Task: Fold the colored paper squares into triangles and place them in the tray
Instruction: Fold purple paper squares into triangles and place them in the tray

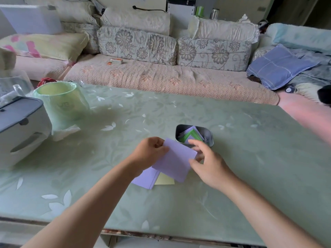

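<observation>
Both hands hold a lilac paper square [176, 159] above the counter [250, 167]: the left hand [149, 153] pinches its far-left corner, the right hand [206, 161] grips its right edge, near the tray [208, 136].

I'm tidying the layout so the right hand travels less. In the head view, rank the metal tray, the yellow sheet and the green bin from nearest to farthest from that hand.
1. metal tray: just beyond the fingertips of the right hand.
2. yellow sheet: to its left, nearer the person, partly under a purple sheet.
3. green bin: far left, farther back.
</observation>
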Tool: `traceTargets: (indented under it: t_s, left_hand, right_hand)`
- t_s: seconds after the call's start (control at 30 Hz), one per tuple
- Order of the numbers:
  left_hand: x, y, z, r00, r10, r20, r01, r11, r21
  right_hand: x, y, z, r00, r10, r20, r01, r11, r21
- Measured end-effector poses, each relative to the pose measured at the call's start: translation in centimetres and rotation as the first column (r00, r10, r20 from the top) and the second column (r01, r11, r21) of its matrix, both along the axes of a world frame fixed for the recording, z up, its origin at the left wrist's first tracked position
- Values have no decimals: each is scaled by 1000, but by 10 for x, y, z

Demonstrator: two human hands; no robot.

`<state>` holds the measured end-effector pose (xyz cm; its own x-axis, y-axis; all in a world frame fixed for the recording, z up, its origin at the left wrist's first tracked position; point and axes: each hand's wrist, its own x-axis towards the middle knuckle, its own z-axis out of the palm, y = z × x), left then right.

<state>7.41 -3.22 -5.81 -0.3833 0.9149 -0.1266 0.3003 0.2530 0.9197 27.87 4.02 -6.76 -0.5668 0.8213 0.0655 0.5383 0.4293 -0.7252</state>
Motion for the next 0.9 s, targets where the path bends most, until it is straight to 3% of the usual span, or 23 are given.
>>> traceTargets:
  t_s: [0.07,0.13,0.27,0.53,0.63,0.73,0.9]
  left_hand:
    - [3,4,0,999,-10,35,11,999,-32]
    - [5,7,-1,999,1,40,0,999,-46]
    - [13,13,-1,998,64,29,-63,997,-43]
    - [34,20,-9,997,6,-79,-11,998,-64]
    - [41,19,-8,994,-59,-90,56,998,-37]
    - [47,16,-9,986,-100,-135,98,995,-23]
    - [55,12,-12,996,-85,-12,85,996,-19]
  right_hand:
    - [7,3,-3,994,94,53,-104,959,262]
    - [13,6,-5,979,170,111,-202,858,472]
    - [20,10,-7,959,207,194,-283,753,595]
    - [28,10,-9,960,245,138,-279,776,565]
    - [30,9,-7,979,199,50,-197,842,502]
    - [33,7,-2,994,100,-37,-83,942,325]
    - [36,11,0,998,-28,-61,26,999,-29]
